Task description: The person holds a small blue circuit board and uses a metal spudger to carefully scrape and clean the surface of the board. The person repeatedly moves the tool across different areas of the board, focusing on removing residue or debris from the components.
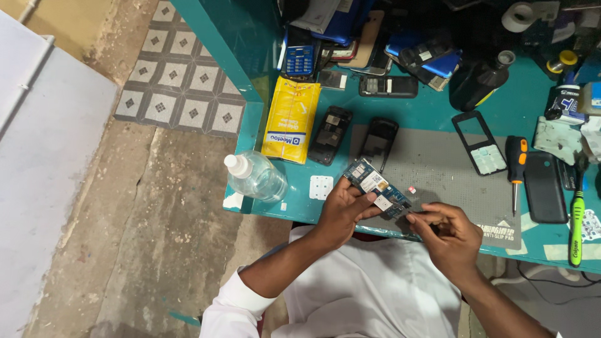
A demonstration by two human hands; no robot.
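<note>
Blue circuit board (377, 188), white stickers, tilted

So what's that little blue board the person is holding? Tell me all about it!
The circuit board is a thin blue card, long and narrow, covered with tiny metal parts and a few white stickers. It looks bare, with no case around it. It is held tilted above the front edge of the grey mat. The left hand pinches its near side, and the right hand touches its lower right end with the fingertips.
</note>
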